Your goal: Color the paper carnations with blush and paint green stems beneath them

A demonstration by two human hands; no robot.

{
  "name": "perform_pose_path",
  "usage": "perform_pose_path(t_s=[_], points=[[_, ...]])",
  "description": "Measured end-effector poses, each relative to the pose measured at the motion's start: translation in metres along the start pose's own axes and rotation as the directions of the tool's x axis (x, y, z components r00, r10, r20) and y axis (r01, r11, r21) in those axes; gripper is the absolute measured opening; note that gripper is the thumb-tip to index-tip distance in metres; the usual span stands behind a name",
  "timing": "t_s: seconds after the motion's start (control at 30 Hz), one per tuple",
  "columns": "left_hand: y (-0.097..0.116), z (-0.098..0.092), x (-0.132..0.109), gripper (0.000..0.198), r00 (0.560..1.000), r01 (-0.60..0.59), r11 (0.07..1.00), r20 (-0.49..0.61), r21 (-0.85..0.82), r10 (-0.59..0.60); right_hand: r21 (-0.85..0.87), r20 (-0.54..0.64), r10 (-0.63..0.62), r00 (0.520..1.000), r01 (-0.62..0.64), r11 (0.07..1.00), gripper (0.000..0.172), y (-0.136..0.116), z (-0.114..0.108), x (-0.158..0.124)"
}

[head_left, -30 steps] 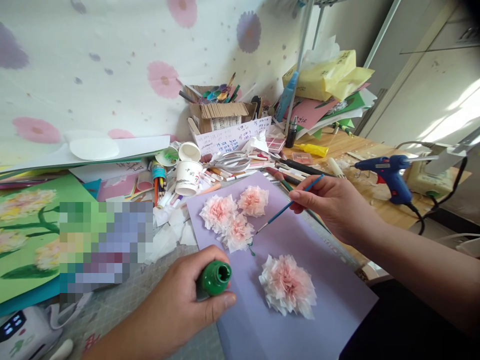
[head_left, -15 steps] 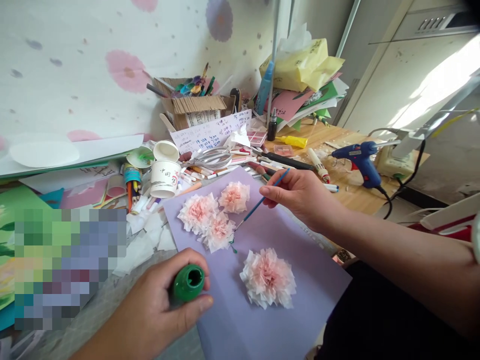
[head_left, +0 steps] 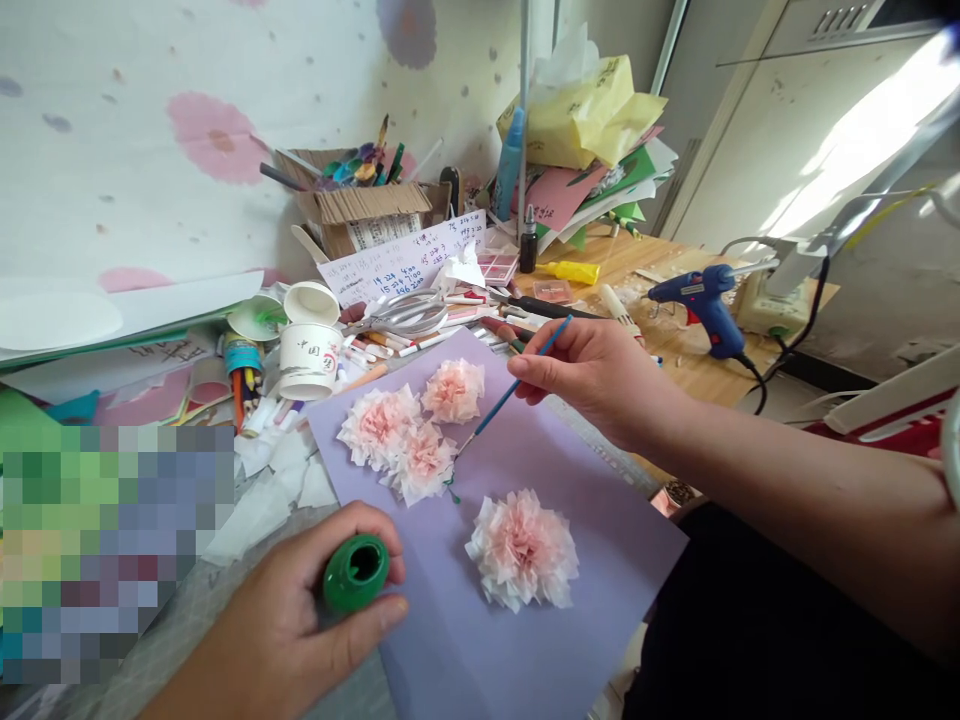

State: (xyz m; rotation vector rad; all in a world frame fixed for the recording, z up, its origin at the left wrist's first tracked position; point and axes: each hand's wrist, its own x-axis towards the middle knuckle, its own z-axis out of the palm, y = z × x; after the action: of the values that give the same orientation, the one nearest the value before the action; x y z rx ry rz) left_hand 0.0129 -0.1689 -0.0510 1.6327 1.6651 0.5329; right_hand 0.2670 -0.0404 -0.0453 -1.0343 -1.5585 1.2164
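Purple paper (head_left: 480,640) lies in front of me with several pink-and-white tissue paper flowers (head_left: 523,548) on it. My left hand (head_left: 330,610) is wrapped round an uncapped green paint bottle (head_left: 355,574), its dark mouth facing up, over the paper's left edge. Between the thumb and fingers of my right hand (head_left: 581,375) is a thin blue paintbrush (head_left: 510,392). Its tip points down beside the lowest flower of the upper cluster (head_left: 421,460). A small green paint mark (head_left: 452,490) shows on the paper near that tip.
Behind the paper lie scissors (head_left: 401,312), markers and a white paper cup (head_left: 309,358). A cardboard box (head_left: 367,215) of paint tubes stands at the back. To the right, a blue glue gun (head_left: 705,300) rests near a power strip (head_left: 776,300). White scraps (head_left: 255,500) lie at left.
The whole view has shifted, so things sit slightly further left. The brush tip stays near the green mark beside the flower cluster. Both hands keep their holds.
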Motion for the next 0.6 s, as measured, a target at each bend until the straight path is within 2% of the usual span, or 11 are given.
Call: perform_pose_path(t_s=[0.17,0.3,0.6], points=[[-0.003,0.000,0.000,0.012,0.999,-0.015,1.000,-0.033,0.014,0.016,-0.029,-0.024,0.052,0.998,-0.053,0.998,0.023,0.001,0.001,0.003],[-0.002,0.001,0.000,0.012,0.999,-0.013,1.000,-0.051,-0.013,0.012,-0.119,0.015,0.066,0.998,-0.064,0.991,0.020,-0.001,0.004,0.003],[0.000,0.000,0.001,0.013,1.000,-0.003,1.000,-0.015,-0.008,0.003,-0.185,0.029,0.051,0.998,-0.045,0.982,0.020,-0.001,0.010,0.004]])
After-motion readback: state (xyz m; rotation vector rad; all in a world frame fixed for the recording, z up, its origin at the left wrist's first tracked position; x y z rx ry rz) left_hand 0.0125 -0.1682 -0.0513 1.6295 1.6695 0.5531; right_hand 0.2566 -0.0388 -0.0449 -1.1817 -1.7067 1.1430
